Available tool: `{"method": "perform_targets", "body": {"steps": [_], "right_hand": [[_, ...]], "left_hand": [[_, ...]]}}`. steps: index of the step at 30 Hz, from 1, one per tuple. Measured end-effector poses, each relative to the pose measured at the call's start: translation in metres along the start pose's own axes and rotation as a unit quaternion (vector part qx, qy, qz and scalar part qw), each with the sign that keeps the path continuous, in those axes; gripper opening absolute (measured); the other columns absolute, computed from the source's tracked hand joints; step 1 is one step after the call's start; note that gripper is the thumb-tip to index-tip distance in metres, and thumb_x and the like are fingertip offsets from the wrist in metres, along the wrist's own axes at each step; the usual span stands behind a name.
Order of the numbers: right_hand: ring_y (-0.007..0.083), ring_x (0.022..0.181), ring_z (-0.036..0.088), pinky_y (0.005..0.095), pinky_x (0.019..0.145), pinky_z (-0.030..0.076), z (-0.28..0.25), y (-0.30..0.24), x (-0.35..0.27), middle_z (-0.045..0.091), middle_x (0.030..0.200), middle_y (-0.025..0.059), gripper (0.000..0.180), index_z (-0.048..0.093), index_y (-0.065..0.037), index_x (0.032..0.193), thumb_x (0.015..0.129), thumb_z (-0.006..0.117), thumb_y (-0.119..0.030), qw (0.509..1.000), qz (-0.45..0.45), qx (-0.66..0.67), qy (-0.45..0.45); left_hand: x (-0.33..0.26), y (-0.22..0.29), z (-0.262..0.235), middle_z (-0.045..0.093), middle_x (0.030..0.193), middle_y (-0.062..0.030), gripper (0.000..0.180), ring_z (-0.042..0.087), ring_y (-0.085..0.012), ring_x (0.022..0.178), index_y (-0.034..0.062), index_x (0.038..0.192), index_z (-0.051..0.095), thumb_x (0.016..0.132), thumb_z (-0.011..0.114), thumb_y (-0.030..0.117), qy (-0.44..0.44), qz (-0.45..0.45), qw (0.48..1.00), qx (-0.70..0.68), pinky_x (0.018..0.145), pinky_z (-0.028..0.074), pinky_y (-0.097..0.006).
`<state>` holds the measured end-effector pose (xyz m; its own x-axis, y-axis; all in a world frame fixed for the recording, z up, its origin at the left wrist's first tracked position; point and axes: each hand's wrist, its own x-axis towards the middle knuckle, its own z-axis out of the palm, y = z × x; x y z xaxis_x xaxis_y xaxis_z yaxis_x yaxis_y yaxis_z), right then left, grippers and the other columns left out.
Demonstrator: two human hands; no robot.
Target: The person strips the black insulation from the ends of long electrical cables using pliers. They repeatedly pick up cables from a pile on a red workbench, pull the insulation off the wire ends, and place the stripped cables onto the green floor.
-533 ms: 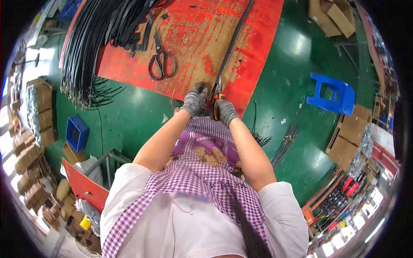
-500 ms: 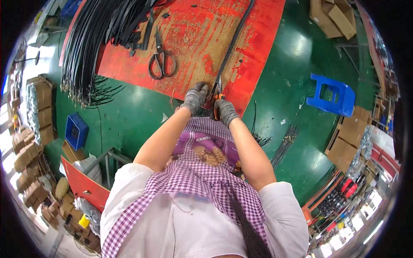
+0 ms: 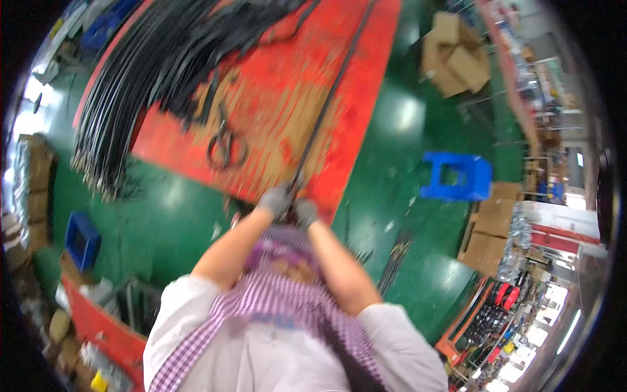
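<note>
A long black cable [image 3: 330,98] runs down the red, worn tabletop [image 3: 261,104] to its near edge. My left hand [image 3: 275,201], in a grey glove, is closed around the cable's near end. Just to the right, my gloved right hand [image 3: 305,212] is closed on pliers with orange handles; blur leaves only a small orange patch of them showing. Large black-handled scissors [image 3: 225,129] lie on the tabletop, beyond and left of my hands. A thick bundle of black cables [image 3: 124,98] hangs over the table's left side.
A blue stool [image 3: 480,178] stands on the green floor to the right, with open cardboard boxes [image 3: 467,68] farther off. Thin cables [image 3: 395,261] lie on the floor at right. At left are a blue crate [image 3: 73,243] and a red panel [image 3: 98,326].
The whole view has swung, so table, stool and boxes sit lower and farther left, and the picture is blurred. Both hands stay together at the cable's near end.
</note>
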<state>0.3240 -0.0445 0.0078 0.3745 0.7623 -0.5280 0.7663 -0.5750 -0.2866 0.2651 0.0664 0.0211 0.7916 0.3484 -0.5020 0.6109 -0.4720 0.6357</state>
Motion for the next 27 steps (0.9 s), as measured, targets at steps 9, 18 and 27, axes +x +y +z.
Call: {"method": "perform_targets", "body": {"steps": [9,18,27], "right_hand": [[0.0236,0.068,0.058,0.0359,0.061,0.043,0.016,-0.002,0.019,0.057,0.069,0.0163,0.044,0.058,-0.004,0.077,0.077,0.038,-0.043,0.944,0.198,0.262,0.008],[0.0256,0.069,0.056,0.0379,0.060,0.043,0.040,0.009,0.037,0.057,0.072,0.0157,0.025,0.058,-0.006,0.076,0.072,0.044,-0.026,0.866,0.335,0.371,0.019],[0.0198,0.062,0.052,0.0346,0.056,0.041,0.064,0.030,0.044,0.056,0.069,0.0078,0.019,0.059,-0.013,0.076,0.074,0.045,-0.026,0.809,0.325,0.485,0.069]], "left_hand": [[-0.038,-0.041,0.032,0.055,0.090,-0.0206,0.033,0.053,-0.0350,0.083,0.0073,0.098,0.053,0.078,0.043,0.031,0.006,-0.016,0.982,-0.190,0.070,0.042,-0.039],[-0.024,-0.109,0.098,0.059,0.081,-0.0115,0.028,0.056,-0.0245,0.070,0.0067,0.098,0.054,0.077,0.048,0.024,0.014,0.082,0.970,-0.230,0.066,0.043,-0.033],[-0.031,-0.095,0.076,0.058,0.077,-0.0112,0.028,0.055,-0.0222,0.067,0.0071,0.097,0.054,0.079,0.046,0.026,-0.055,0.025,0.945,-0.323,0.063,0.042,-0.033]]}}
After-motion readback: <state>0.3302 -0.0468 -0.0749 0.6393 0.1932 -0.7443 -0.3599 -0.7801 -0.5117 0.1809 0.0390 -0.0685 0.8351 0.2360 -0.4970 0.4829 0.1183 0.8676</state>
